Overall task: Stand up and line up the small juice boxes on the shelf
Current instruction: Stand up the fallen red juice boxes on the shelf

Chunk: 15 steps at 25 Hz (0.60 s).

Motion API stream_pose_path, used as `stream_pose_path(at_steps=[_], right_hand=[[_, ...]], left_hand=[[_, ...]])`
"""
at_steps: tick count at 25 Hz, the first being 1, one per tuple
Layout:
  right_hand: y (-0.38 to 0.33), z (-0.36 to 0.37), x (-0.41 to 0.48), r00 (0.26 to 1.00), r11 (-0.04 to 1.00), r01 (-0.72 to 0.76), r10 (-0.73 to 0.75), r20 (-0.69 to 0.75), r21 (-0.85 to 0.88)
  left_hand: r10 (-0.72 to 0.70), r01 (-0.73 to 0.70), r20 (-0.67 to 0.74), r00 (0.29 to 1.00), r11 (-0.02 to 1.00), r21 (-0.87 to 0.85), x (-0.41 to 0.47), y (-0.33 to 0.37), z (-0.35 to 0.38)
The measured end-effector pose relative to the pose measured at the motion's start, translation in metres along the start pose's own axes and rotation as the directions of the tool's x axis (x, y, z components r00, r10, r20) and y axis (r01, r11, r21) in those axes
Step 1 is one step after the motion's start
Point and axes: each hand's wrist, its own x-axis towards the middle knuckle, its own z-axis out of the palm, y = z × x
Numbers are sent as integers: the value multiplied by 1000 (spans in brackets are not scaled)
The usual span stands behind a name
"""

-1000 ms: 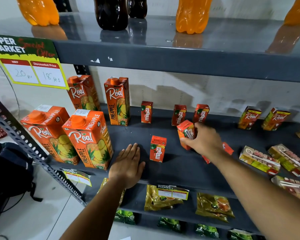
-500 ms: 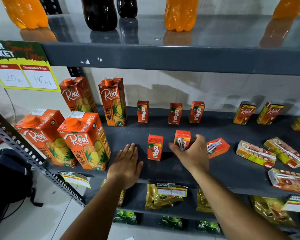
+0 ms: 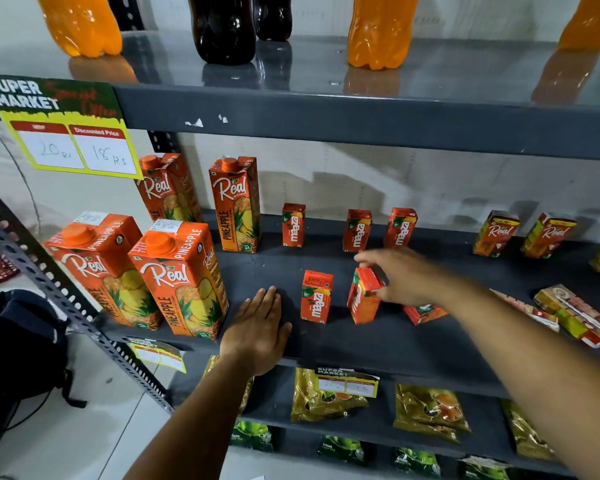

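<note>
Dark grey steel rack (image 3: 361,116) against a pale wall (image 3: 378,188), shop setting.
Perforated angle upright (image 3: 84,327) runs diagonally at left, another slotted post (image 3: 163,142) stands at the back. Top shelf surface (image 3: 309,67) is glossy and mirrors what stands on it; its front edge has chipped paint (image 3: 198,123). Light-coloured tiled floor (image 3: 66,441) at lower left. Lighting is even and soft, casting blurred shadows on the wall behind the middle shelf.
</note>
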Motion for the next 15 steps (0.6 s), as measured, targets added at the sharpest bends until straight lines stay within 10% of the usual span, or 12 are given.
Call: stream_pose_path(at_steps=[6, 15], right_hand=[[6, -7, 2, 927, 832, 356, -373, 45, -426], [15, -9, 1, 873, 760, 457, -483, 69, -463]], left_hand=[[1, -1, -7, 1000, 1000, -1, -1, 1, -1], [1, -1, -13, 1000, 1000, 12, 0, 0, 2]])
